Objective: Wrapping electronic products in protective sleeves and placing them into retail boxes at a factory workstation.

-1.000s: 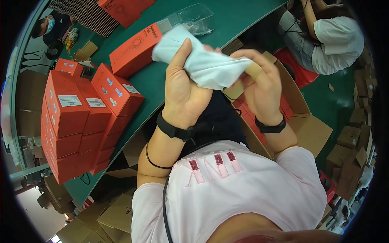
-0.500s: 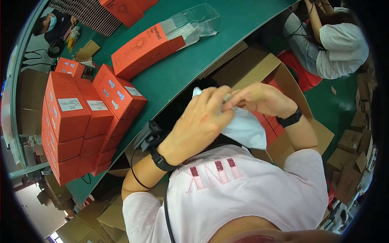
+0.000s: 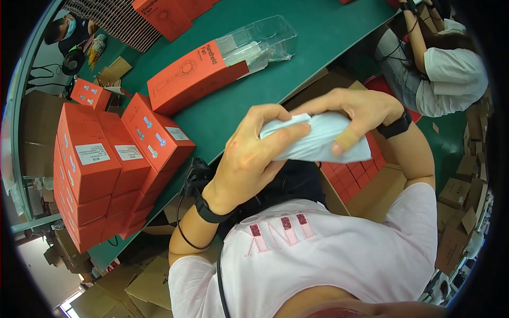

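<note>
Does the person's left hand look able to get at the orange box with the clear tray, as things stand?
Probably yes: nothing visible blocks the way from the left hand to the orange box on the green table, though the hand is busy holding a pale blue bundle.

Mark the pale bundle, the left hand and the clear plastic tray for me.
Pale bundle [image 3: 322, 140], head view: its middle.
Left hand [image 3: 249, 151], head view: back of the hand.
Clear plastic tray [image 3: 279, 39], head view: right half.

Dark lettering [image 3: 210, 54] is printed on an orange box [image 3: 185, 77], far centre; small-print white labels [image 3: 92, 154] are carried by stacked boxes [image 3: 98, 183], left; large letters [image 3: 287, 218] are stitched on the pale shirt [image 3: 328, 254].
</note>
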`<state>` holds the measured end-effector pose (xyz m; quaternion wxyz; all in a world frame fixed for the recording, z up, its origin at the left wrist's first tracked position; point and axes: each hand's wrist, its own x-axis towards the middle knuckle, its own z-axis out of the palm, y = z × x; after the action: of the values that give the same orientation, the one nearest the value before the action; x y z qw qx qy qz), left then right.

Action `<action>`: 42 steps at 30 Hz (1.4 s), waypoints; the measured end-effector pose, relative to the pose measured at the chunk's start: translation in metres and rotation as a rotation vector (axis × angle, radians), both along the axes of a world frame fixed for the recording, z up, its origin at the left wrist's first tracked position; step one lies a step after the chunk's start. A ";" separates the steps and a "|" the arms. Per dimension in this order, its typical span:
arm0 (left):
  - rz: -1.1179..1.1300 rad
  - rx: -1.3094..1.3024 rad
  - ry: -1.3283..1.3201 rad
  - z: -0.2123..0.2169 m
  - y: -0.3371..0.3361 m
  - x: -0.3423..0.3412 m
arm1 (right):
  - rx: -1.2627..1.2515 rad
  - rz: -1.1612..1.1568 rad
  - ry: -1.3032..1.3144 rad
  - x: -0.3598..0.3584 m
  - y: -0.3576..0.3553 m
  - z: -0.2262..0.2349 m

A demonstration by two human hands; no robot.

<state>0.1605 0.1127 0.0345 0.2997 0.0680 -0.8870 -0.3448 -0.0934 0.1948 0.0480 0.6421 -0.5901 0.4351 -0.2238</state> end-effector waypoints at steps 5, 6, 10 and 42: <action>-0.014 0.427 0.201 -0.008 -0.006 -0.009 | 0.243 -0.249 -0.385 0.008 0.001 -0.010; -0.029 0.616 0.217 -0.013 -0.008 -0.012 | 0.180 -0.327 -0.338 0.010 -0.001 -0.007; -0.085 1.354 0.624 -0.021 -0.007 -0.033 | -0.146 -0.535 0.032 0.038 -0.019 0.007; 0.815 -0.438 -0.318 -0.078 -0.103 -0.064 | -1.184 -0.686 0.723 -0.030 -0.214 -0.110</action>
<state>0.0966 0.0099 -0.0435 0.2783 0.3968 -0.8746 0.0098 -0.1238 -0.0192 -0.0622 -0.0677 -0.7037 0.5841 -0.3988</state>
